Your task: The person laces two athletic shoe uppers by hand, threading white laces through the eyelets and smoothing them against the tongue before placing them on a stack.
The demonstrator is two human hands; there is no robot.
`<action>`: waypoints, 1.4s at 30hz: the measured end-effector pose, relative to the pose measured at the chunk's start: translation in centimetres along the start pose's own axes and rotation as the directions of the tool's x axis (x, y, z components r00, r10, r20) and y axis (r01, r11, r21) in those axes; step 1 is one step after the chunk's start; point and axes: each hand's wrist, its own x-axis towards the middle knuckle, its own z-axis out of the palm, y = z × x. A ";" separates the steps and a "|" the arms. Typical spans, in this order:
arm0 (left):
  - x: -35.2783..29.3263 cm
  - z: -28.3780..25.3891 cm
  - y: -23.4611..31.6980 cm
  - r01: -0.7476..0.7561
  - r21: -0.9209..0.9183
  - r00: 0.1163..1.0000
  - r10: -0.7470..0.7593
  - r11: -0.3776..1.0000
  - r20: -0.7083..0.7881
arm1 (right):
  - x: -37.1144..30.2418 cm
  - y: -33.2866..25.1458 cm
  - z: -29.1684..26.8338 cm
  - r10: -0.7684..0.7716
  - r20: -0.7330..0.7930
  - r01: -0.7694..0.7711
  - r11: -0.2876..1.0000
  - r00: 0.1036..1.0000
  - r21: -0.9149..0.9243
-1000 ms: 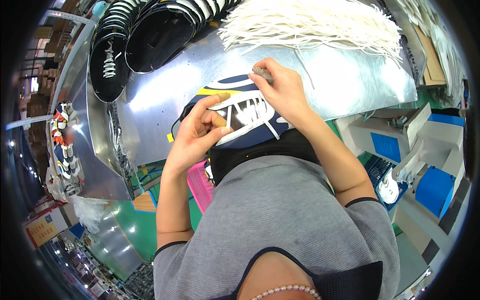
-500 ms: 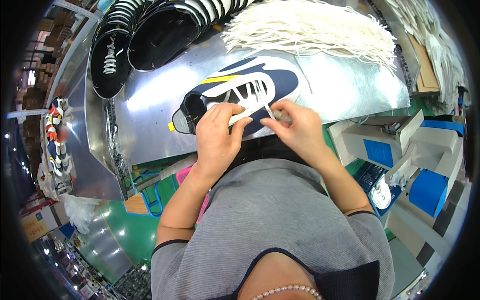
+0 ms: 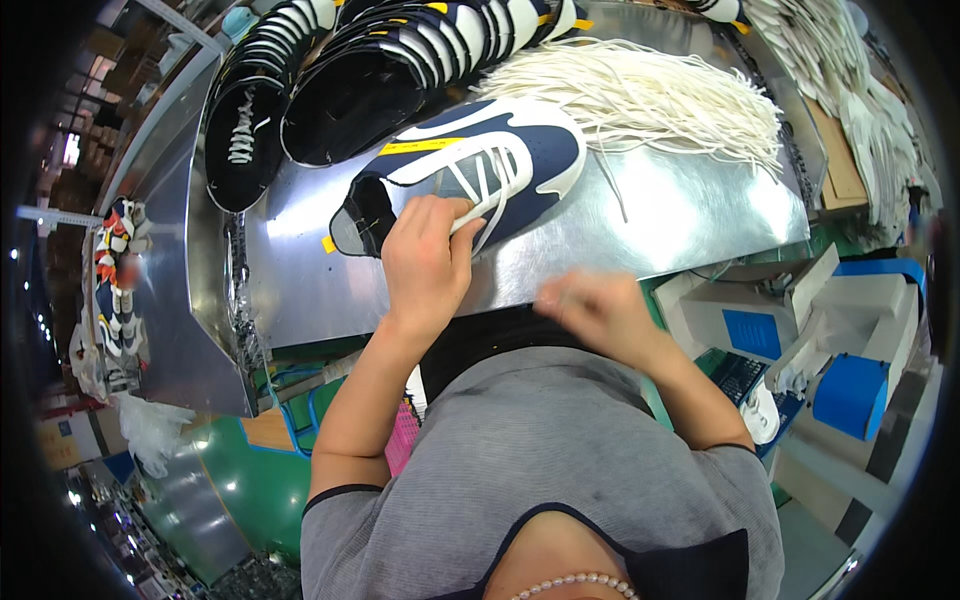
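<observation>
A navy and white shoe upper (image 3: 548, 148) with a yellow stripe lies on the metal table, its toe pointing up and right. White lace (image 3: 497, 180) crosses its throat in several rows. My left hand (image 3: 428, 262) is closed on the near edge of the eyelet row, thumb and fingers pinching the upper. Lower right of the shoe, apart from it, my right hand (image 3: 600, 312) hovers by the table's near edge with curled fingers. Motion smears those fingers, and I cannot make out whether anything is between them.
Behind the shoe lies a heap of white laces (image 3: 650, 95). Nested rows of black-lined uppers (image 3: 350, 110) stand at the far left of the metal table (image 3: 700, 225). Right of the table is a grey-white machine (image 3: 860, 295) with blue panels. A clear plastic bag (image 3: 155, 430) hangs at left.
My right hand has left the lace at the eyelets and moved down and right, toward me. The left hand keeps its hold on the upper. The whole view has shifted slightly.
</observation>
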 end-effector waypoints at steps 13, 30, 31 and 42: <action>0.7 -1.9 1.8 -0.004 -0.008 0.990 0.005 1.000 0.140 | -0.8 -0.8 2.0 0.296 0.533 -0.575 0.651 0.793 0.495; 1.2 -0.2 0.8 0.260 0.058 0.760 -0.242 0.964 0.603 | 6.7 4.3 0.1 0.049 -0.150 -0.022 0.985 0.987 0.172; 1.1 0.0 0.9 0.252 0.088 0.772 -0.255 0.964 0.582 | 6.8 4.3 0.2 0.030 -0.167 -0.003 0.987 0.986 0.158; 0.6 2.1 1.1 0.104 0.244 0.880 -0.204 0.964 0.430 | 5.4 3.8 1.1 0.201 -0.290 -0.123 0.956 0.935 0.267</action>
